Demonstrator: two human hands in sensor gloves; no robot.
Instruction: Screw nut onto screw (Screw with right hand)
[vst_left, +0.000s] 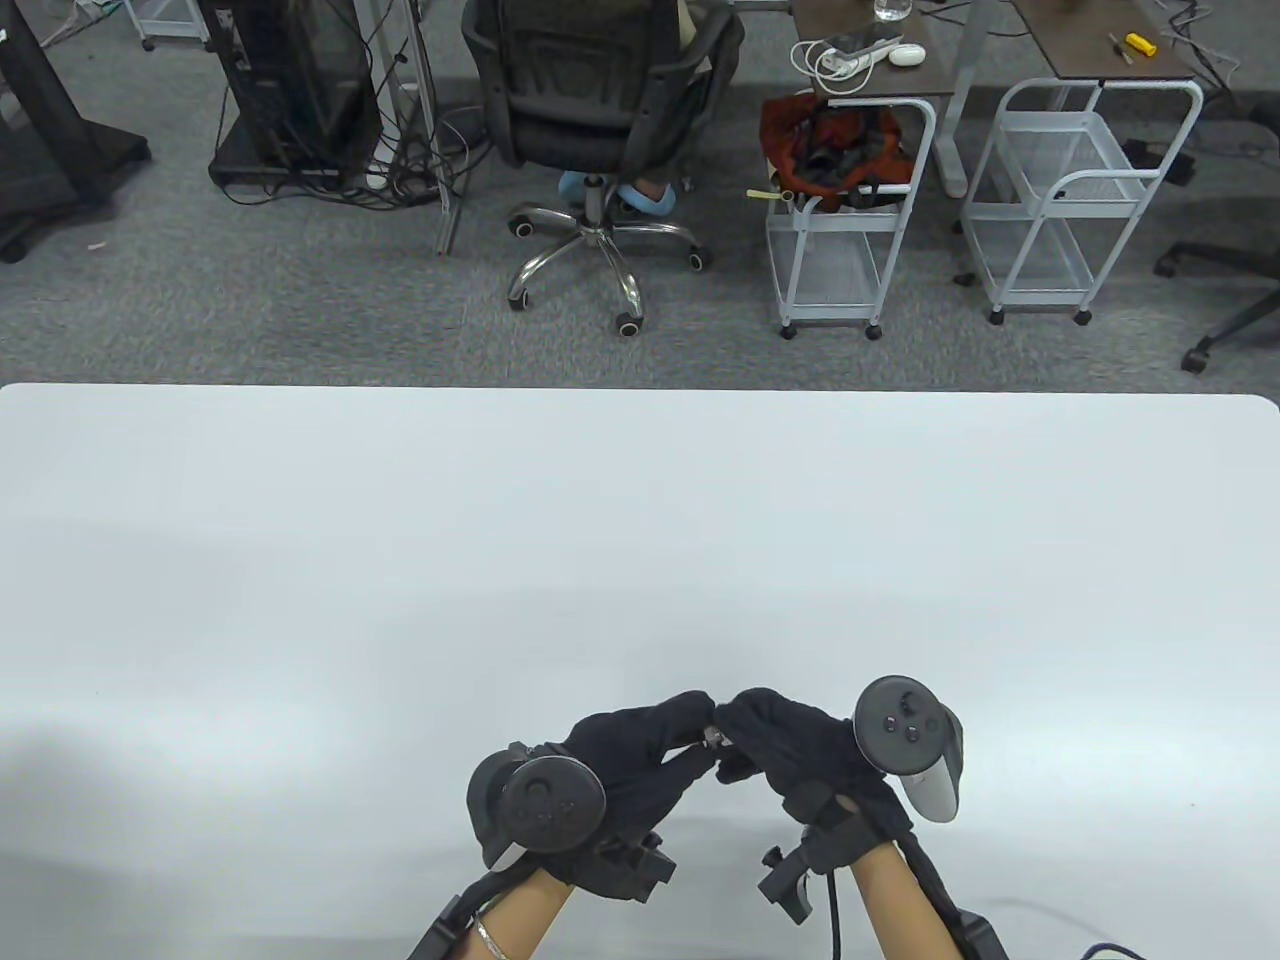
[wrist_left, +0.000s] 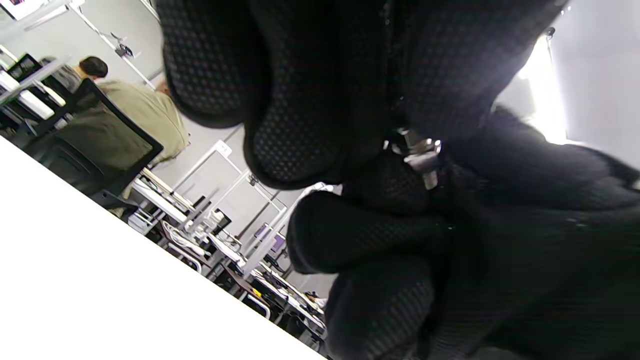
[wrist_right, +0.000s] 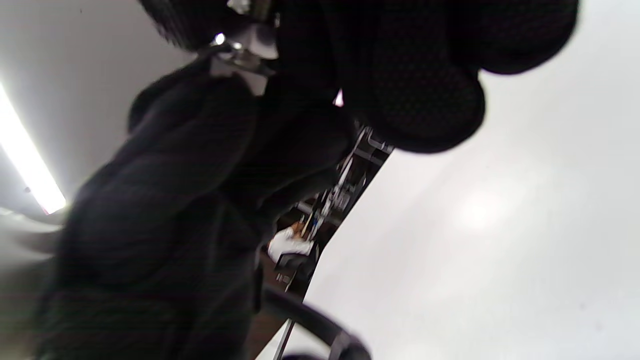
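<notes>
Grey carpet with an office chair (vst_left: 600, 130) and two white carts (vst_left: 850, 220) lies beyond the white surface (vst_left: 640, 560) in the table view. Near the surface's front edge, the left hand (vst_left: 620, 760) and right hand (vst_left: 790, 750) meet fingertip to fingertip, raised over the surface. A small glint of metal, the screw (vst_left: 712, 738), shows between them. A tracker (vst_left: 545, 805) sits on the back of the left hand, another (vst_left: 910, 740) on the right.

From the left wrist view, the left fingers (wrist_left: 300, 140) curl in from the top, and the right hand's fingers (wrist_left: 350, 235) come from below and the right. Between them sits the screw (wrist_left: 429, 176) with the nut (wrist_left: 419, 149) on it, both silver. Both hands pinch this pair; which fingers touch which part cannot be told. A seated person (wrist_left: 135, 115) shows in the background.

From the right wrist view, blurred, the right fingers (wrist_right: 415, 90) hang from the top, clenched around a metal piece (wrist_right: 240, 50) at the upper edge, with the left hand (wrist_right: 165, 200) filling the lower left.
</notes>
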